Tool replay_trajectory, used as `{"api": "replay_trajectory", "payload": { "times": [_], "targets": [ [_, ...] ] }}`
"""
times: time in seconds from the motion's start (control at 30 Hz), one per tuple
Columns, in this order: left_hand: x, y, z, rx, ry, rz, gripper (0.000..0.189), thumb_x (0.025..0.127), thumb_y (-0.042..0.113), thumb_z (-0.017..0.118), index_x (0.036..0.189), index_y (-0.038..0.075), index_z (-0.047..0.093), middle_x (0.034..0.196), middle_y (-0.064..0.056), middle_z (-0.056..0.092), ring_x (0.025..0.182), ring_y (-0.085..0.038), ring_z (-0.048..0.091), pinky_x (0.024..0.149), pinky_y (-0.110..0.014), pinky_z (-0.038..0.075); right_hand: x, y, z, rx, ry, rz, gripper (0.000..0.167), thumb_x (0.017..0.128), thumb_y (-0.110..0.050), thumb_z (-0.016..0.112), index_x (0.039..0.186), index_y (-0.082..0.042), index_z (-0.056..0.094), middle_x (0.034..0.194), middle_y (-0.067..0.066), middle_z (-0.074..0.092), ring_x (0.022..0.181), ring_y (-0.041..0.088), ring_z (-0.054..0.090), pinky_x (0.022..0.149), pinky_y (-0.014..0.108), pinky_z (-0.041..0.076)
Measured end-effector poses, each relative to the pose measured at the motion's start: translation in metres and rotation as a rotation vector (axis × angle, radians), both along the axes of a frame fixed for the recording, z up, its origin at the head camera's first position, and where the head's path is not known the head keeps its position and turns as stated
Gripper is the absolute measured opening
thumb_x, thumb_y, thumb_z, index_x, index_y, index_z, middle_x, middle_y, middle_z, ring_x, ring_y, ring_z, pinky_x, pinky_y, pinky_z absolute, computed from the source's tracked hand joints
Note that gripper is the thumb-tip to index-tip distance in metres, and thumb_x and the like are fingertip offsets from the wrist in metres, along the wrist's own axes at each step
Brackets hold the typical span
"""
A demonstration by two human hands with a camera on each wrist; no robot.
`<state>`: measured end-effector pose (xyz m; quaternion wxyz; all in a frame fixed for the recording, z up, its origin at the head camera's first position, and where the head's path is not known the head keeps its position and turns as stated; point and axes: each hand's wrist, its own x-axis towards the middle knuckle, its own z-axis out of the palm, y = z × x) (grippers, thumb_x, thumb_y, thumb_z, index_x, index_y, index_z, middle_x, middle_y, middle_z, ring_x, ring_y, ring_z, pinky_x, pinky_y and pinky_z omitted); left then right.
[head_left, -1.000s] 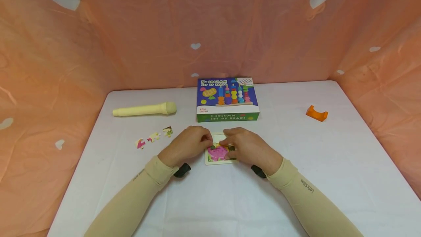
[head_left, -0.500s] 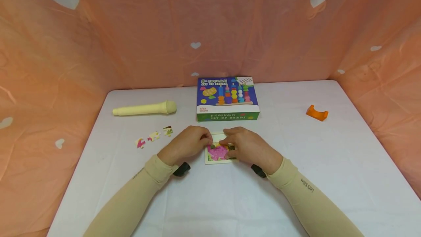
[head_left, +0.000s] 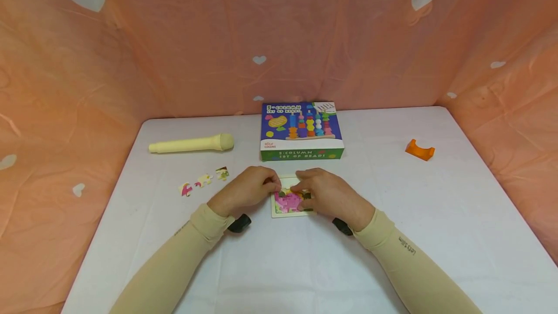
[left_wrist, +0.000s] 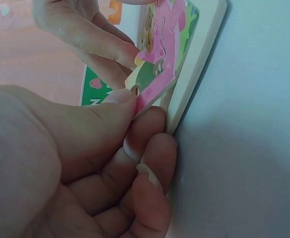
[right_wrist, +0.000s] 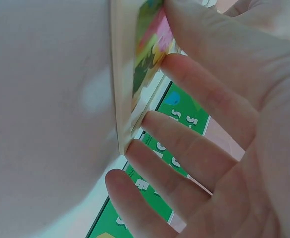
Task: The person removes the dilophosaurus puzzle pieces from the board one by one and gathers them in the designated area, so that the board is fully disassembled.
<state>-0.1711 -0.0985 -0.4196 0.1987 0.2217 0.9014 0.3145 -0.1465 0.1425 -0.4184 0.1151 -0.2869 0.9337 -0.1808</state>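
A jigsaw puzzle board (head_left: 293, 215) with a pale frame lies flat at mid-table, its picture pink, green and yellow. My left hand (head_left: 250, 189) is at the board's left side. Its thumb and index finger pinch the corner of a pink and green puzzle piece (left_wrist: 151, 85), which sits tilted against the pieces beside it. From the other side my right hand (head_left: 333, 195) rests on the board, thumb and index finger on the picture. In the right wrist view its other fingers (right_wrist: 184, 144) stretch nearly straight past the frame's far edge. Part of the picture is hidden under this hand.
Loose puzzle pieces (head_left: 203, 181) lie left of the board. Behind them is a pale yellow toy microphone (head_left: 192, 145). A bead-set box (head_left: 302, 132) stands just beyond the board, and an orange curved block (head_left: 420, 150) sits at the right.
My left hand has shifted very slightly to the left at the board's edge. The right hand stays in place, and the loose pieces have not moved.
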Motion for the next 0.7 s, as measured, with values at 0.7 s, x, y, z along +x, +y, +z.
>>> {"api": "replay_trajectory", "payload": {
  "times": [0.7],
  "targets": [
    [-0.004, -0.0082, -0.0004, 0.035, -0.015, -0.004, 0.015, 0.108, 0.022, 0.067, 0.099, 0.017, 0.078, 0.095, 0.003, 0.073, 0.095, -0.015, 0.061, 0.095, -0.037, 0.052, -0.0004, -0.0002, -0.0024, 0.0, -0.002, -0.002, 0.042, 0.09, -0.032, 0.09, 0.129, -0.02, 0.081, 0.154, 0.012, 0.065, 0.146, 0.032, 0.058, 0.121, 0.049, 0.048]
  ]
}}
